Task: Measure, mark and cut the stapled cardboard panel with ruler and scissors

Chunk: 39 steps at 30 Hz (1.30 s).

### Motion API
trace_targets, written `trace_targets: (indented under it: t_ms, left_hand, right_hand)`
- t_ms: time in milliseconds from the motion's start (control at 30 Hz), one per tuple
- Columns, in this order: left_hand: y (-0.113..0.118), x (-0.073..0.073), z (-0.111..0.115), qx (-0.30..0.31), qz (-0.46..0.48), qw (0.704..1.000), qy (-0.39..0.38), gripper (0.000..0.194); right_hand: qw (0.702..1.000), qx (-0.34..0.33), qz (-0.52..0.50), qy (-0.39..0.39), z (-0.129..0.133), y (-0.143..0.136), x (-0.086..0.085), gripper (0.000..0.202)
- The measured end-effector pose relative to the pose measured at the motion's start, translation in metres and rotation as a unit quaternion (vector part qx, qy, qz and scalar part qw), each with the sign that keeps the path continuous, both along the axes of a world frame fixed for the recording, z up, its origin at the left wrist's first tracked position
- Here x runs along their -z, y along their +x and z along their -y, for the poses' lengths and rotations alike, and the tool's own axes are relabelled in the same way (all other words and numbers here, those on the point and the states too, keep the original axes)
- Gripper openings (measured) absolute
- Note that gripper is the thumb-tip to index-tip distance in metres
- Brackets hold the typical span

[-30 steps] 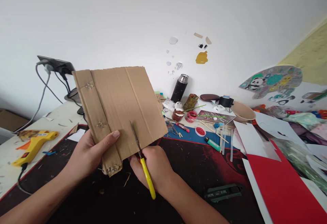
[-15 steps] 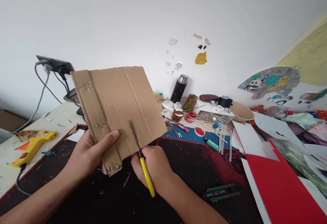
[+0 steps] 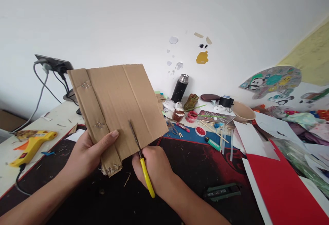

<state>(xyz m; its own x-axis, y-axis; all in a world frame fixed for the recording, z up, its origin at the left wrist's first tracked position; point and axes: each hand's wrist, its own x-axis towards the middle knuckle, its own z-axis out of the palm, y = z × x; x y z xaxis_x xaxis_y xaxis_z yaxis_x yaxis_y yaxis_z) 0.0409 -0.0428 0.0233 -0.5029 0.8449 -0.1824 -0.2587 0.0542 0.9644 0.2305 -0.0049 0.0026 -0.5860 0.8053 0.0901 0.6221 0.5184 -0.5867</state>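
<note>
A brown cardboard piece [image 3: 115, 95], creased and with metal staples along its left strip, is held up above the dark mat. My left hand [image 3: 89, 149] grips its lower left part, the thumb lying on the front face. Yellow-handled scissors [image 3: 147, 177] are in my right hand [image 3: 155, 165], at the cardboard's lower edge. One blade shows in front of the cardboard, pointing up and to the left; the other blade is hidden. Part of my right hand's fingers is out of sight behind the scissors and the cardboard.
A yellow glue gun [image 3: 33, 148] lies at the left. Behind the mat stand a black thermos [image 3: 180, 88] and open paint jars [image 3: 178, 114]. A green cutter [image 3: 223, 192] rests on the dark mat [image 3: 190, 170], with red paper [image 3: 280, 180] at the right.
The cardboard has shifted slightly left and up, tilting a little. Both hands keep their hold, and the scissors have hardly moved.
</note>
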Motion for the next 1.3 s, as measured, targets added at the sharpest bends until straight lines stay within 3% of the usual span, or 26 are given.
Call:
trace_targets:
  t_ms: [333, 700, 1000, 1200, 1300]
  left_hand:
    - [-0.005, 0.007, 0.001, 0.012, 0.003, 1.0, 0.018, 0.077]
    - [-0.001, -0.002, 0.0, 0.02, -0.014, 1.0, 0.005, 0.077]
    - [-0.008, 0.006, 0.0, 0.055, -0.04, 0.998, 0.008, 0.075]
    - [-0.001, -0.004, -0.003, 0.038, -0.031, 0.999, 0.008, 0.076]
    - [-0.001, -0.005, -0.003, 0.037, -0.03, 0.999, 0.008, 0.074]
  right_hand:
    - [1.0, 0.0, -0.026, 0.0, 0.001, 0.0, 0.003, 0.022]
    - [0.998, 0.017, -0.052, -0.016, -0.002, -0.002, 0.018, 0.019]
    - [0.994, -0.032, -0.094, -0.033, -0.004, 0.005, 0.014, 0.017]
    - [0.996, -0.039, -0.055, -0.05, -0.008, 0.008, 0.011, 0.038]
    - [0.997, -0.026, -0.061, -0.048, -0.007, 0.007, 0.014, 0.037]
